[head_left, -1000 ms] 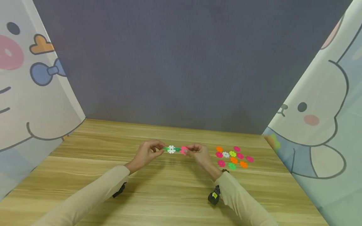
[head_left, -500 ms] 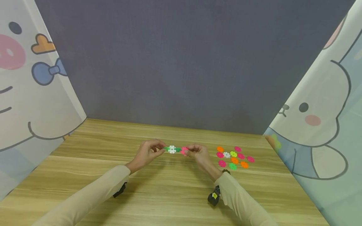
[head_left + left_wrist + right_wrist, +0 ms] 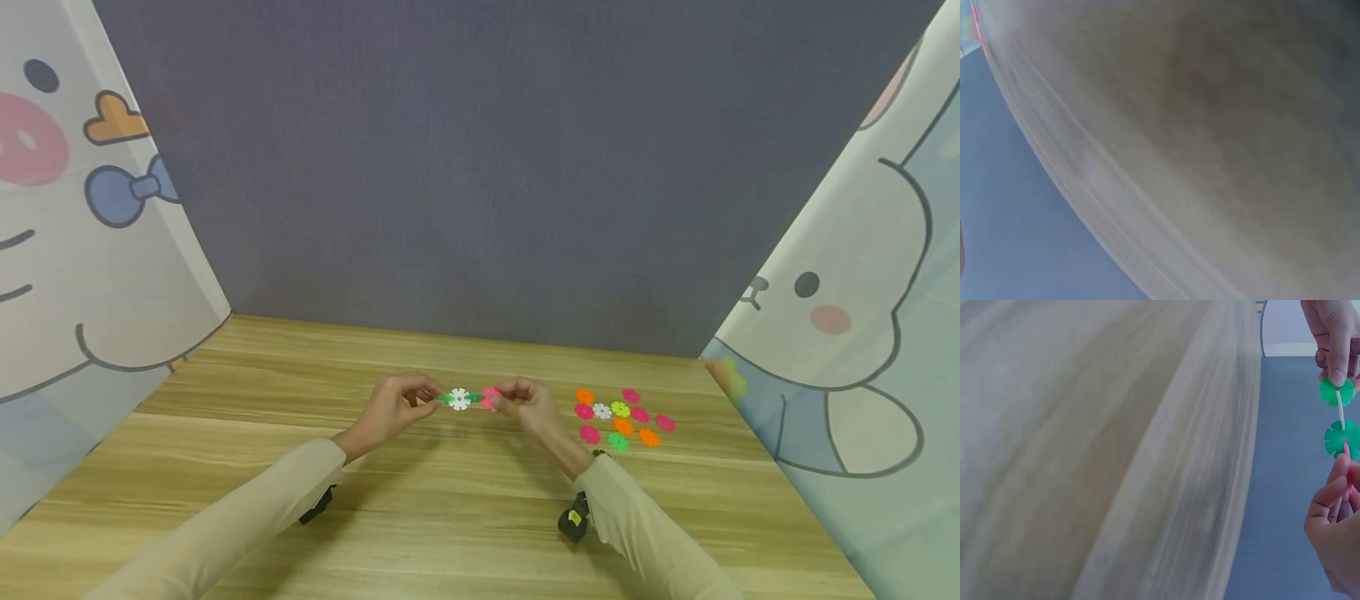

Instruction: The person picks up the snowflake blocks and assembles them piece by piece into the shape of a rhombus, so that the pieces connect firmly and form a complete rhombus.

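Note:
Above the table, both hands hold a short chain of interlocked snowflake discs. My left hand (image 3: 395, 410) pinches a green disc (image 3: 1333, 394) at the left end. A white disc (image 3: 459, 399) follows, seen face-on in the head view and edge-on in the right wrist view. Beyond it comes a second green disc (image 3: 1337, 439), slotted into a pink disc (image 3: 490, 397) at the right end. That pink disc is pinched between thumb and fingers of my right hand (image 3: 534, 414), which hide part of it. The left wrist view is mostly filled by a blurred pale surface.
Several loose snowflake discs lie flat at the table's right, among them orange (image 3: 648, 437), green (image 3: 618, 442), white (image 3: 602, 412) and pink ones (image 3: 665, 423). A grey panel (image 3: 465, 167) closes off the back of the wooden table (image 3: 435, 517). Cartoon-printed curtains (image 3: 847, 333) flank it.
Both hands keep their hold on the chain, which has shifted very slightly right in the head view. The white disc sits a touch lower. The loose discs stay in the same arrangement.

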`<state>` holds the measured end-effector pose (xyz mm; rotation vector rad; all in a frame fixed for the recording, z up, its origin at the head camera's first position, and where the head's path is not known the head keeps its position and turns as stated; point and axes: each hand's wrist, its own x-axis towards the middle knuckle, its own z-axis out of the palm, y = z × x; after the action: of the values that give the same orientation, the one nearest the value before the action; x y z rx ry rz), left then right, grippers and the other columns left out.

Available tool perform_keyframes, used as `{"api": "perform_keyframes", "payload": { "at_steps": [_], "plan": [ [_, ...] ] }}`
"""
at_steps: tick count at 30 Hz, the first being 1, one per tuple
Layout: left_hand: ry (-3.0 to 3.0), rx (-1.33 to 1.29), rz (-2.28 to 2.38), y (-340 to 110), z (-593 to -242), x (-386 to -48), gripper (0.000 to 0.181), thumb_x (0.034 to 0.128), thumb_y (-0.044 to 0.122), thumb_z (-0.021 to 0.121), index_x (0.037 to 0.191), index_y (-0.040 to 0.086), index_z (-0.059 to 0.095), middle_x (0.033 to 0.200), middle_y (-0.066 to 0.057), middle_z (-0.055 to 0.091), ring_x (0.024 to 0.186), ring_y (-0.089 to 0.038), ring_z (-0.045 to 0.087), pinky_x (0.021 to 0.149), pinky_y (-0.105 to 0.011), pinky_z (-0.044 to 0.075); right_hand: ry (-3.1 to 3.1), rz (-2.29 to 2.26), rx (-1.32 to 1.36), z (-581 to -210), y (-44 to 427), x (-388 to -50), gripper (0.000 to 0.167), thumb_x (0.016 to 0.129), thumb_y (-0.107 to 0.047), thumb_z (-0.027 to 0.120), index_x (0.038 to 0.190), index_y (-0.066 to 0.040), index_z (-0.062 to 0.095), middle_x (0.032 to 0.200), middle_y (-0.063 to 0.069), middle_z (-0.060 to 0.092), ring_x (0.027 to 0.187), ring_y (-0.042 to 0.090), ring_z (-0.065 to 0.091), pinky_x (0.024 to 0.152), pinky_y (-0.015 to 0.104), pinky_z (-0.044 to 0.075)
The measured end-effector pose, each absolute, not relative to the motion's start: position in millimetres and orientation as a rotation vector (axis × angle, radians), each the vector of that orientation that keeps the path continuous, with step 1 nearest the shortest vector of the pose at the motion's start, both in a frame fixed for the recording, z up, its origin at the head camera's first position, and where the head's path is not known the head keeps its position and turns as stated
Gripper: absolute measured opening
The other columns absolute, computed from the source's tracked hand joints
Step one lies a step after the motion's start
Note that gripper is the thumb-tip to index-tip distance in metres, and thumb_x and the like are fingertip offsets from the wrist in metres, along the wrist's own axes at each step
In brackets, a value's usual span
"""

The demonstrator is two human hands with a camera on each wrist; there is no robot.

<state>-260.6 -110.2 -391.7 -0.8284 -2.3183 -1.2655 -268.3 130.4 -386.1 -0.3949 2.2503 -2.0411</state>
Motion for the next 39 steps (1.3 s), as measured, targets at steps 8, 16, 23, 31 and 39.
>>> {"api": "perform_keyframes", "payload": {
  "at_steps": [8,16,23,31,39],
  "plan": [
    [-2.34,-0.822,-1.265,-111.3,-389.7,-260.3,0.012,0.0769,0.005,0.071,0.086,0.012,0.07,0.085,-0.001,0.069,0.069,-0.007,0.064,0.057,-0.021,0.051,2.284,-1.978,-0.536,-384.5,135.1,-271.3,0.031,0.085,-0.005,0.061,0.112,0.007,0.054,0.093,0.003,0.064,0.077,0.009,0.062,0.076,0.042,0.052],
    [-2.337,-0.794,-1.234,-113.6,-390.7,-261.5,0.013,0.0759,0.005,0.072,0.086,0.012,0.07,0.085,0.0,0.07,0.069,-0.006,0.064,0.055,-0.021,0.049,2.26,-1.918,-0.545,-375.1,148.9,-270.5,0.037,0.087,-0.001,0.058,0.121,0.01,0.048,0.111,0.024,0.057,0.09,0.016,0.062,0.087,0.045,0.048],
    [-2.337,-0.807,-1.245,-115.4,-390.3,-261.3,0.013,0.0767,0.005,0.071,0.086,0.013,0.07,0.086,0.0,0.069,0.069,-0.007,0.064,0.054,-0.021,0.049,2.451,-1.798,-0.605,-381.8,178.1,-275.2,0.032,0.087,-0.002,0.058,0.116,0.01,0.051,0.11,0.03,0.055,0.091,0.019,0.06,0.082,0.036,0.051],
    [-2.354,-0.794,-1.226,-119.4,-389.9,-260.6,0.014,0.0771,0.005,0.071,0.087,0.014,0.07,0.087,0.0,0.069,0.07,-0.008,0.064,0.055,-0.021,0.049,2.734,-1.545,-0.612,-395.8,218.5,-276.1,0.027,0.085,-0.001,0.061,0.11,0.007,0.056,0.102,0.024,0.061,0.091,0.033,0.059,0.078,0.025,0.049],
    [-2.363,-0.802,-1.246,-119.7,-387.8,-258.9,0.014,0.0779,0.006,0.071,0.088,0.015,0.07,0.088,0.001,0.069,0.071,-0.008,0.064,0.056,-0.021,0.05,2.803,-1.439,-0.608,-402.3,250.7,-270.6,0.023,0.083,-0.001,0.063,0.104,0.007,0.058,0.099,0.023,0.061,0.088,0.032,0.059,0.072,0.021,0.05]
  ]
}}
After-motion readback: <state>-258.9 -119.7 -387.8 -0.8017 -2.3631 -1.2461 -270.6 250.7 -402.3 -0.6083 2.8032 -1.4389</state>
